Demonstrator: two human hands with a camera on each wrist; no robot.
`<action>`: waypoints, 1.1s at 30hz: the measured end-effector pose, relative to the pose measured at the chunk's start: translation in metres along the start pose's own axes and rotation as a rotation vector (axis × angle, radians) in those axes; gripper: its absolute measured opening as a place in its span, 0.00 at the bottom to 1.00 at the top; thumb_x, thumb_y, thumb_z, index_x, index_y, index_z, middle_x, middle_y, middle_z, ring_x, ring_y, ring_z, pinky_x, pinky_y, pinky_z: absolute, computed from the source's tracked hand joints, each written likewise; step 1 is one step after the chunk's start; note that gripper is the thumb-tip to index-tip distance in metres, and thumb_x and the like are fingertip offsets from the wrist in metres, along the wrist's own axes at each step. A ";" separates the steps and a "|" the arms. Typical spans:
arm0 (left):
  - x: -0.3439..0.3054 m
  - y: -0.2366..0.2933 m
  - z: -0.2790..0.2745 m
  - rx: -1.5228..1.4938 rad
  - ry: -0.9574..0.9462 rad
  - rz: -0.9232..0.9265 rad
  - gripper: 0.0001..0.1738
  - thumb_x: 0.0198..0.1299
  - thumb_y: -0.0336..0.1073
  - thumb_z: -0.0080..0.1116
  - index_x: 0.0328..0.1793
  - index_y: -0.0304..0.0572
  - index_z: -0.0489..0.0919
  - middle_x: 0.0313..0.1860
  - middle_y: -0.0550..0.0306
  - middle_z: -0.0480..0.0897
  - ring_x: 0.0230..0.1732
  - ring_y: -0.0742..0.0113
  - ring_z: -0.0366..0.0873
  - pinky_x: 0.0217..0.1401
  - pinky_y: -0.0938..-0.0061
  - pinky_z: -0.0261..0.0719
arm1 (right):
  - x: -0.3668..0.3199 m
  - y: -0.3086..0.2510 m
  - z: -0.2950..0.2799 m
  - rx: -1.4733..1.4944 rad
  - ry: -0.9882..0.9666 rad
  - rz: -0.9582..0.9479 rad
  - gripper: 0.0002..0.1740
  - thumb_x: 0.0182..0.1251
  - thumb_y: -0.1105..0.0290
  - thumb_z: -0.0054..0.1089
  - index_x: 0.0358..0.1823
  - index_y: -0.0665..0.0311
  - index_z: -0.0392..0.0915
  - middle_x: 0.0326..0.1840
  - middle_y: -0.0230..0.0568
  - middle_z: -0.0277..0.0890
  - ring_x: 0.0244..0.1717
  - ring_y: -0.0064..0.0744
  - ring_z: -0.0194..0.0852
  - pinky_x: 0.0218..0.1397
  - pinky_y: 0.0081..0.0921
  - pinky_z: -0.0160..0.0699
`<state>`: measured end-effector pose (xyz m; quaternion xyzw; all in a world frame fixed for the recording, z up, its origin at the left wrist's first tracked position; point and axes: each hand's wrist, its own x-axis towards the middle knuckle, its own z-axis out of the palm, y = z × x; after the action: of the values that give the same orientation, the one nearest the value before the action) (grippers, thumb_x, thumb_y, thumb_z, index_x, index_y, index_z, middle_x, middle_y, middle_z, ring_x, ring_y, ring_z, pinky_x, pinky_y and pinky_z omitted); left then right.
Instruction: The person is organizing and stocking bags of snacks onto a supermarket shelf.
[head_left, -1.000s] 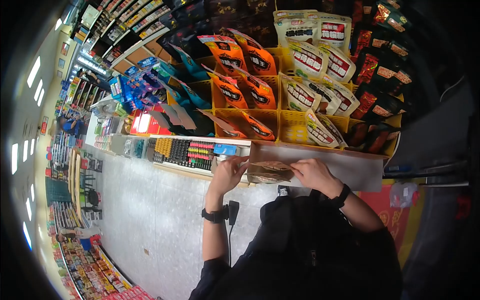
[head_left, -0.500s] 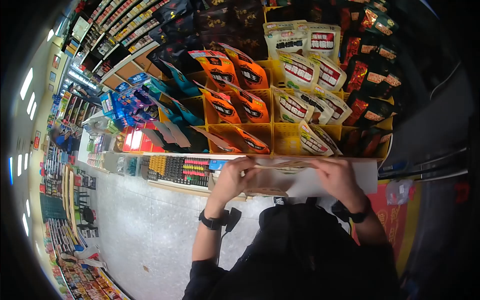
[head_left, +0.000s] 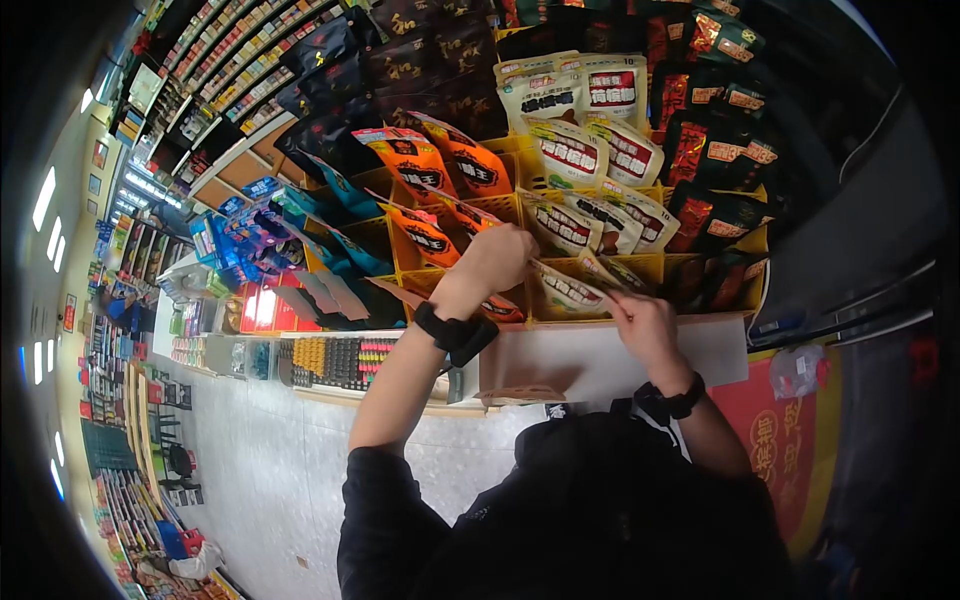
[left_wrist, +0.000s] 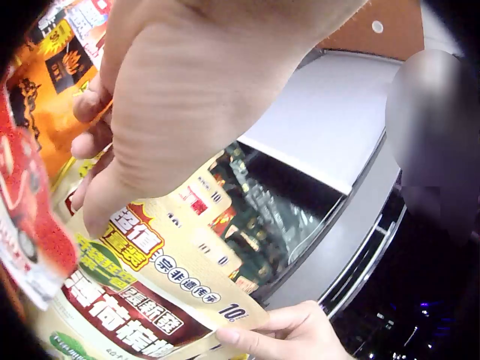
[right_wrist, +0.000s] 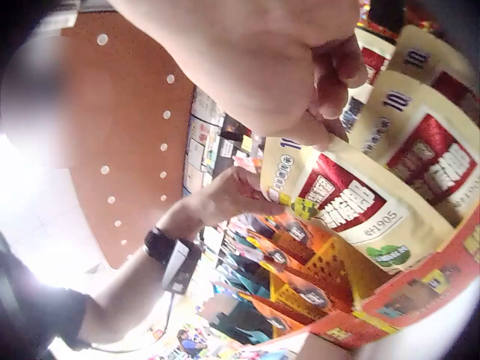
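A cream snack pouch (head_left: pixel 565 292) with a red label hangs in the front yellow compartment between both hands. My left hand (head_left: pixel 495 262) pinches its upper left corner, and in the left wrist view the thumb of that hand (left_wrist: pixel 172 105) lies on the pouch front. At the opposite top corner my right hand (head_left: pixel 648 328) pinches the edge; the right wrist view shows its fingers (right_wrist: pixel 330 90) curled at the pouch (right_wrist: pixel 375 206). Similar cream pouches (head_left: pixel 570 155) stand in rows behind. Orange pouches (head_left: pixel 410 165) fill the neighbouring column, close to my left hand.
Yellow dividers (head_left: pixel 400 258) separate the columns. Dark green pouches (head_left: pixel 715 160) stand to the right, teal pouches (head_left: pixel 350 250) to the left. Below the display front lies an open cardboard box (head_left: pixel 530 360) beside a white surface (head_left: pixel 710 355). A red mat (head_left: pixel 790 420) covers the floor at right.
Both hands have moved up from above the cardboard box to the display, carrying the pouch into the front compartment. My left hand now reaches over the orange column.
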<state>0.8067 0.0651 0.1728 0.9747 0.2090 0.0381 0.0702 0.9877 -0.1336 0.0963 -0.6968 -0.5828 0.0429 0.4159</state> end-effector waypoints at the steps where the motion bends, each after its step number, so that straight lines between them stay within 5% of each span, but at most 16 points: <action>1: 0.005 -0.009 0.013 0.076 -0.032 0.072 0.08 0.51 0.36 0.66 0.35 0.42 0.86 0.36 0.46 0.85 0.43 0.45 0.82 0.50 0.57 0.80 | -0.006 0.009 0.009 -0.008 0.007 -0.031 0.09 0.64 0.70 0.66 0.42 0.65 0.87 0.33 0.52 0.84 0.31 0.51 0.84 0.35 0.37 0.82; 5: 0.011 -0.010 0.023 0.113 -0.052 0.102 0.05 0.56 0.30 0.57 0.33 0.41 0.84 0.33 0.49 0.86 0.45 0.52 0.84 0.48 0.61 0.83 | -0.028 0.019 0.019 -0.137 -0.113 0.050 0.12 0.62 0.69 0.62 0.45 0.58 0.87 0.34 0.45 0.85 0.33 0.50 0.84 0.39 0.41 0.83; 13: 0.012 0.010 0.017 0.293 -0.027 0.059 0.09 0.54 0.29 0.62 0.41 0.45 0.88 0.35 0.52 0.86 0.41 0.51 0.83 0.46 0.62 0.83 | -0.029 0.006 0.011 -0.146 -0.082 0.080 0.12 0.63 0.65 0.63 0.46 0.57 0.87 0.32 0.46 0.85 0.32 0.49 0.84 0.39 0.41 0.83; 16: -0.022 0.041 -0.028 0.056 0.180 0.034 0.09 0.57 0.31 0.64 0.43 0.41 0.87 0.35 0.49 0.86 0.40 0.51 0.83 0.44 0.61 0.82 | -0.028 -0.006 -0.004 -0.149 -0.153 0.104 0.12 0.64 0.64 0.64 0.46 0.58 0.87 0.32 0.47 0.85 0.32 0.50 0.85 0.39 0.41 0.83; 19: -0.073 0.066 -0.051 -0.315 0.374 -0.233 0.10 0.61 0.33 0.66 0.45 0.35 0.86 0.31 0.48 0.84 0.32 0.58 0.82 0.37 0.67 0.77 | -0.030 -0.014 -0.017 0.036 -0.201 0.045 0.13 0.64 0.64 0.64 0.46 0.59 0.87 0.31 0.47 0.85 0.32 0.50 0.85 0.39 0.41 0.84; 21: -0.109 0.077 -0.049 -0.478 0.418 -0.438 0.09 0.63 0.32 0.66 0.43 0.33 0.87 0.27 0.52 0.82 0.27 0.72 0.78 0.32 0.77 0.73 | -0.028 -0.019 -0.022 0.202 -0.441 0.061 0.13 0.63 0.65 0.65 0.47 0.60 0.86 0.35 0.48 0.85 0.36 0.50 0.85 0.44 0.41 0.84; 22: -0.126 0.078 -0.038 -0.468 0.423 -0.544 0.10 0.63 0.35 0.67 0.41 0.34 0.87 0.30 0.49 0.85 0.23 0.65 0.78 0.27 0.71 0.73 | -0.031 -0.017 -0.018 0.209 -0.450 0.057 0.13 0.63 0.65 0.65 0.47 0.60 0.86 0.35 0.48 0.85 0.36 0.50 0.85 0.44 0.41 0.84; 25: -0.169 0.066 0.029 -0.704 0.562 -0.769 0.13 0.66 0.39 0.65 0.41 0.33 0.87 0.28 0.53 0.87 0.23 0.75 0.75 0.28 0.75 0.72 | -0.042 -0.003 0.006 0.041 -0.797 -0.123 0.16 0.60 0.66 0.66 0.49 0.61 0.86 0.45 0.50 0.85 0.47 0.50 0.84 0.54 0.42 0.81; 30: -0.227 0.066 0.124 -0.832 0.618 -1.065 0.14 0.67 0.38 0.62 0.50 0.35 0.87 0.36 0.51 0.89 0.28 0.74 0.80 0.34 0.75 0.78 | -0.040 -0.014 0.025 0.023 -0.876 -0.181 0.16 0.60 0.66 0.65 0.49 0.61 0.86 0.44 0.49 0.85 0.46 0.51 0.84 0.53 0.42 0.81; 33: -0.236 0.080 0.131 -0.782 0.389 -1.049 0.18 0.61 0.32 0.65 0.58 0.37 0.85 0.41 0.52 0.89 0.32 0.71 0.81 0.38 0.74 0.80 | -0.042 -0.016 0.031 0.045 -0.900 -0.188 0.16 0.59 0.67 0.64 0.50 0.60 0.86 0.43 0.48 0.85 0.46 0.52 0.84 0.52 0.42 0.82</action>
<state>0.6373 -0.1204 0.0451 0.6228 0.6335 0.2461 0.3877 0.9446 -0.1536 0.0684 -0.5436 -0.7651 0.3159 0.1389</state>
